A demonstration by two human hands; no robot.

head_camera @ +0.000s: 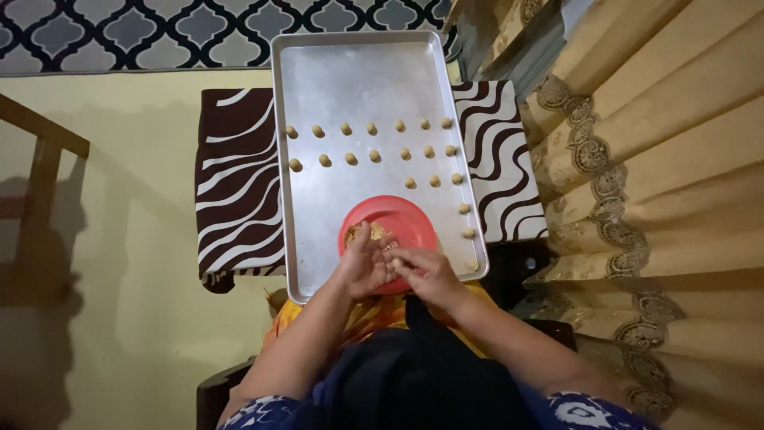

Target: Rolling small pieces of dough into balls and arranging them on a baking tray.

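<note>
A silver baking tray (358,72) lies on a stool with a brown and white wavy cover (239,191). Several small tan dough balls (374,156) sit in rows on the tray. A red bowl (398,216) holding tan dough stands at the tray's near end. Over the bowl's near rim, my left hand (364,263) and my right hand (426,275) meet, fingers together around a small piece of dough (395,262). The bowl's near edge is hidden by my hands.
A tan patterned curtain (652,159) hangs along the right side. A dark blue and white patterned rug (143,32) lies at the top. A wooden chair frame (40,159) stands at the left on the yellow floor (135,318).
</note>
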